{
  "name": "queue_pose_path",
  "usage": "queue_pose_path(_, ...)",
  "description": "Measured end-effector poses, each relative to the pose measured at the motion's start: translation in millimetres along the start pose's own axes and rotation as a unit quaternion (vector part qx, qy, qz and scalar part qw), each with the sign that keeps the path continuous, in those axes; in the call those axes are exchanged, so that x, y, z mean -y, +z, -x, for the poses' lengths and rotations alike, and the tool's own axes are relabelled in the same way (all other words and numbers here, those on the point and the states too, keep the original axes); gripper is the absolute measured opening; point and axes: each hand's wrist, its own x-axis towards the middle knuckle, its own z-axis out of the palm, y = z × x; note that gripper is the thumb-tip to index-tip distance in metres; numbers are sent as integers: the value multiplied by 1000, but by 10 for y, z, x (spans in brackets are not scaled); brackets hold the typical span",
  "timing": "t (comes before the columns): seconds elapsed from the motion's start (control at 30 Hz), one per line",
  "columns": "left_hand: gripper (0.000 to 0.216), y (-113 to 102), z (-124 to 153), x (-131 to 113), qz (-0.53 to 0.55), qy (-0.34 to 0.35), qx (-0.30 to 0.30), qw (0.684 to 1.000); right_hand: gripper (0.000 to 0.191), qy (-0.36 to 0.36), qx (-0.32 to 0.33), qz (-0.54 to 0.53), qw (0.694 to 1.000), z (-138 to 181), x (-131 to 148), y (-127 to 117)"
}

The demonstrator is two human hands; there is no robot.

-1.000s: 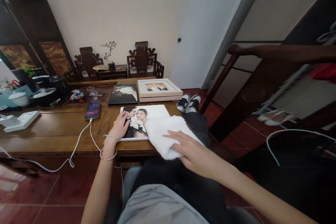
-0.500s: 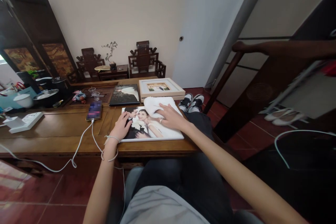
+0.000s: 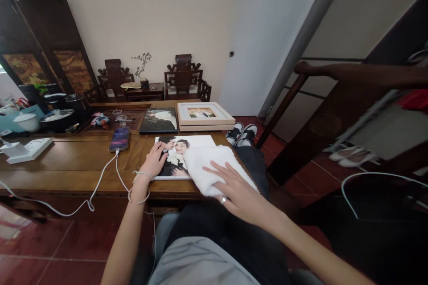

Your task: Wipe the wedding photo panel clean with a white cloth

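Half a second before, the right hand (image 3: 237,191) had been pressing the white cloth (image 3: 209,167) at the far right corner of the photo print (image 3: 174,156); at this moment hand and cloth had come back to the near right part of the print, overhanging the near edge of the wooden table (image 3: 73,160), much as they lay a full second earlier. The right hand lay flat on the cloth with fingers spread, pressing rather than gripping, a ring showing on one finger. The left hand (image 3: 154,161) had not shifted: open, palm down, its fingers rested on the dark left side of the print, holding it in place. A thin cord looped around that wrist.

The print lay flat near the table's front edge, its right end hidden under the cloth. Just beyond it lay a dark photo panel (image 3: 158,120) and, to the right of that, a stack of white frames (image 3: 203,116) close to the table's right edge. A phone (image 3: 119,139) sat left of the print, its white cable (image 3: 100,182) trailing over the front edge toward the floor. A white power strip (image 3: 28,149) lay well to the left, with bare tabletop between it and the phone. Right of the table the person's legs stretched out to a pair of black-and-white shoes (image 3: 241,132) on the red tiled floor, and a dark wooden rail (image 3: 351,73) crossed the right side.

No lettering could be read anywhere; the phone screen was blurred.
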Motion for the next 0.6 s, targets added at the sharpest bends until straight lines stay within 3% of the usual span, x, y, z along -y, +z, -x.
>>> queue_pose_path(0.1, 45, -10, 1, -14, -3, -5, 2, 1000, 24, -19, 5, 0, 1000, 119, 113, -18)
queue_pose_path(0.23, 46, -57, 3, -56, -13, -9, 25, 1000, 27, -9, 7, -6, 1000, 49, 95, -7)
queue_pose_path(0.6, 47, -87, -4, -44, -4, 5, 31, 999, 41, 72, 2, -3, 997, -924, -532, 77)
